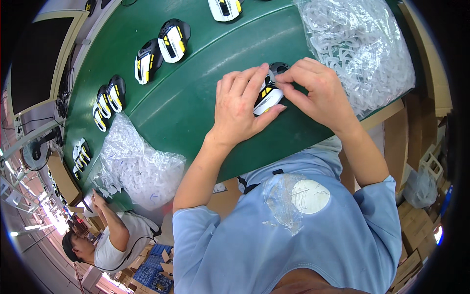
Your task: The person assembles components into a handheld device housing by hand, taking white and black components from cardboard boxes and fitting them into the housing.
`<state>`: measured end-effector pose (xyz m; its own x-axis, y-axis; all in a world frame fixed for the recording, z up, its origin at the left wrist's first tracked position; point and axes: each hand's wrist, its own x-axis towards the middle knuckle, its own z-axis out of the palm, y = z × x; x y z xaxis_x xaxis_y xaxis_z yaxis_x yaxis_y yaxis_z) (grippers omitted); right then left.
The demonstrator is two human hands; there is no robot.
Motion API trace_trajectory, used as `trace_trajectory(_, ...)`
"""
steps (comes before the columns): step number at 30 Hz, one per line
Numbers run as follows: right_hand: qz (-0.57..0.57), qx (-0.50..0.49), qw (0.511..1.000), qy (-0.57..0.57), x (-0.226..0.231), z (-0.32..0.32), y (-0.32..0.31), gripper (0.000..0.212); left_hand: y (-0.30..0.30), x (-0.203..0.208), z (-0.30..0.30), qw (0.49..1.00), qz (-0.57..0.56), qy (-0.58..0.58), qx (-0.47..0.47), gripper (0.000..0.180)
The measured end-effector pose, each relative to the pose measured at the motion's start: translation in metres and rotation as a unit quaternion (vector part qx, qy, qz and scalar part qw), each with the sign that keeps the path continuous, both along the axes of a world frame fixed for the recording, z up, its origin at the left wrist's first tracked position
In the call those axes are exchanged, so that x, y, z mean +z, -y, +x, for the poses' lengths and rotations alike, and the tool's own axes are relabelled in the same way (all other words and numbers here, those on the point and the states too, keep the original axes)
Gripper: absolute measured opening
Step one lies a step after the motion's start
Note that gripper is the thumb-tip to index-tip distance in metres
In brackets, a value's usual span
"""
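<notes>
On the green table lies a moulded plastic piece (267, 100), white, black and yellow, partly covered by my hands. My left hand (240, 105) curves round its left side, fingertips on its upper part and thumb at its lower end, gripping it. My right hand (313, 88) is closed in a pinch at the piece's upper right. A small translucent strip (272, 76) shows by the fingertips, and I cannot make out all of what the pinch holds. Close by my right hand, a clear bag (362, 49) is full of translucent plastic parts.
More white, black and yellow pieces (174, 41) stand in groups along the table's far side (215, 54). A second clear bag (142, 164) of translucent parts lies at left. A co-worker (117, 235) works beyond it. Cardboard boxes (416, 225) stand at right; a monitor (41, 61) is far left.
</notes>
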<state>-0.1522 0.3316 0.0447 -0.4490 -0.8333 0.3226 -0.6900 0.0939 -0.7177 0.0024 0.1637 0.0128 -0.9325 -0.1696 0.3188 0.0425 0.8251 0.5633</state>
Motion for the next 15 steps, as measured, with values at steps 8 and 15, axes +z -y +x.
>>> trace_trajectory(8, 0.045, 0.05, 0.991, -0.12, -0.001, -0.002, -0.003, 0.024, -0.003, -0.011, 0.002, 0.996, -0.078, -0.027, 0.019, 0.072)
trace_trajectory(15, 0.131, 0.058, 0.979, -0.144, -0.008, 0.0, -0.034, 0.044, -0.004, 0.0, -0.012, 0.992, -0.119, -0.042, 0.002, 0.066)
